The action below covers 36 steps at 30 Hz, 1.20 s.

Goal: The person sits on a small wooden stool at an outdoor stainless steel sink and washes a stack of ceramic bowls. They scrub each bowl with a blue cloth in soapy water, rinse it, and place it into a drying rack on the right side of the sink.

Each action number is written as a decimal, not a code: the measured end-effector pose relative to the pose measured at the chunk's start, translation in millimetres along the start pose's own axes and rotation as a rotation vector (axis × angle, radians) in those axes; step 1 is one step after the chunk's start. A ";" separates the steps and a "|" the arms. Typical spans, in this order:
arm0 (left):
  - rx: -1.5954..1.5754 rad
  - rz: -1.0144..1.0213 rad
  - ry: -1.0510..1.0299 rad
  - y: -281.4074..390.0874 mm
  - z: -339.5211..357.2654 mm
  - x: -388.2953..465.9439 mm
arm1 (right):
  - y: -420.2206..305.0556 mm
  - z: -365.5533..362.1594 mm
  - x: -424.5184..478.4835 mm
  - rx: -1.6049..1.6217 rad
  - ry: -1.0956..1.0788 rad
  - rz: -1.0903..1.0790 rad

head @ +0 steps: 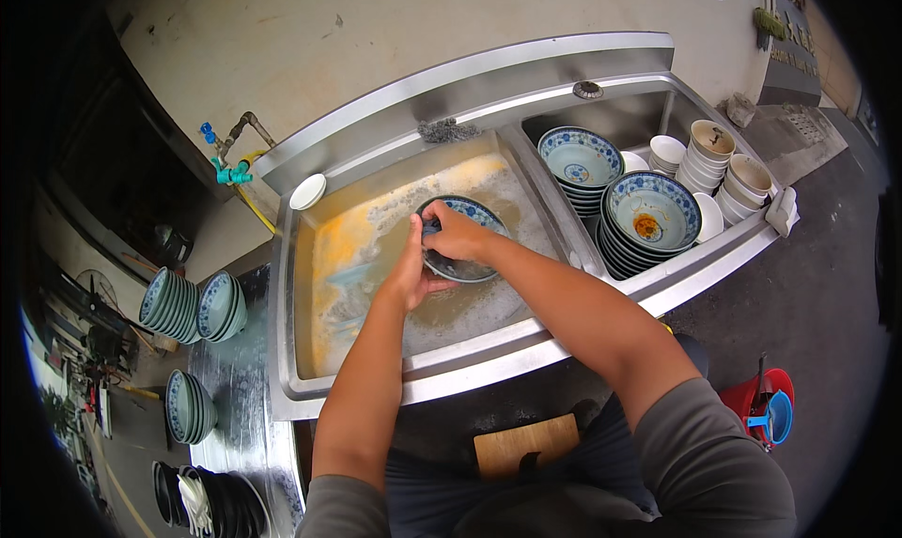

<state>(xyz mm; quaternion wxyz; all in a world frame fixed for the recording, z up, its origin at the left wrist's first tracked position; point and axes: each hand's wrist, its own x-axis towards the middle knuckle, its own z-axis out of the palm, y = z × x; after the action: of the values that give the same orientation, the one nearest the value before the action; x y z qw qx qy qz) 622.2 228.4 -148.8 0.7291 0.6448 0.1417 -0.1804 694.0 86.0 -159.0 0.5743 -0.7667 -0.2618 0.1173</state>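
Note:
A blue-and-white patterned bowl (476, 212) is tilted over cloudy, foamy water in the left basin of a stainless steel sink (564, 245). My left hand (414, 267) grips its left side, thumb up at the rim and fingers beneath. Inside the bowl, the curled fingers of my right hand (458, 233) press a small dark scrubbing pad (429, 228), mostly hidden by the fingers. Orange grease and suds float around the bowl. A small white dish (308, 192) rests at the basin's back left corner, and a grey steel-wool scourer (447, 130) lies on the back ledge.
The right basin holds stacked patterned bowls (652, 210), the top one stained, and stacked white cups (705, 154). On a metal table (243, 369) at left stand more bowls (190, 405) and black dishes (229, 499). Teal taps (231, 172) are at left; a red bucket (775, 383) is at right.

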 end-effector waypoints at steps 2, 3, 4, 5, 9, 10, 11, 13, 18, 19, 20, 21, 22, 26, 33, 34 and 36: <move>0.015 0.023 0.062 -0.5 -5.1 1.0 | 0.5 0.7 -0.8 0.187 -0.237 0.191; 0.061 0.081 0.129 -1.7 -7.5 2.8 | 4.7 -2.5 -0.7 0.292 -0.375 0.264; 0.096 0.132 0.234 -3.1 -10.1 5.3 | 10.2 -4.9 1.6 0.006 -0.421 0.150; 0.127 0.205 0.334 -4.9 -12.7 7.7 | 17.8 -9.2 4.0 -0.261 -0.432 0.131; 0.630 0.522 0.693 -1.2 -20.9 20.8 | 50.1 -22.8 8.2 -0.897 -0.222 0.145; 0.460 0.542 0.712 -1.3 -22.5 20.6 | 53.0 -27.4 10.0 -0.959 -0.168 0.245; 0.268 0.477 0.722 -1.1 -24.5 19.8 | 53.7 -29.3 10.4 -0.916 -0.214 0.203; -0.089 0.367 0.687 -0.7 -30.7 16.7 | 46.4 -32.7 10.5 -0.849 -0.393 0.240; -0.702 0.210 0.525 -1.2 -53.0 26.3 | 0.2 -1.4 -2.8 0.195 -0.127 0.323; -0.697 0.259 0.467 -2.3 -56.4 30.9 | -11.4 4.6 -1.6 0.292 -0.096 0.263; -0.706 0.291 0.411 -5.1 -58.8 34.1 | -20.7 12.1 -4.7 0.169 0.018 0.069; -0.729 0.271 0.394 -6.9 -60.5 37.2 | -28.5 19.7 -8.6 0.054 0.136 -0.131; -0.855 0.258 0.388 -9.5 -58.7 40.7 | -35.4 27.3 -12.4 -0.057 0.258 -0.329; -0.780 0.219 -0.002 -18.4 -45.6 42.4 | -47.9 41.0 -19.5 -0.385 0.536 -0.707; -0.651 -0.192 -0.106 -11.9 -33.2 31.3 | -39.1 -24.3 4.4 -0.298 0.753 -0.521; -0.611 -0.199 -0.136 -11.2 -33.9 27.7 | -39.3 -39.5 12.1 -0.176 0.711 -0.387; -0.512 -0.207 -0.201 -9.5 -33.8 21.0 | -33.7 -66.0 12.3 0.358 0.497 -0.128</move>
<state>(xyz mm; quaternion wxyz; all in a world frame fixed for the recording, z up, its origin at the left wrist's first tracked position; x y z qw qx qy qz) 637.7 259.2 -170.9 0.8561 0.4011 0.1747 -0.2751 727.1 45.4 -105.1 0.7529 -0.6405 -0.1364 -0.0657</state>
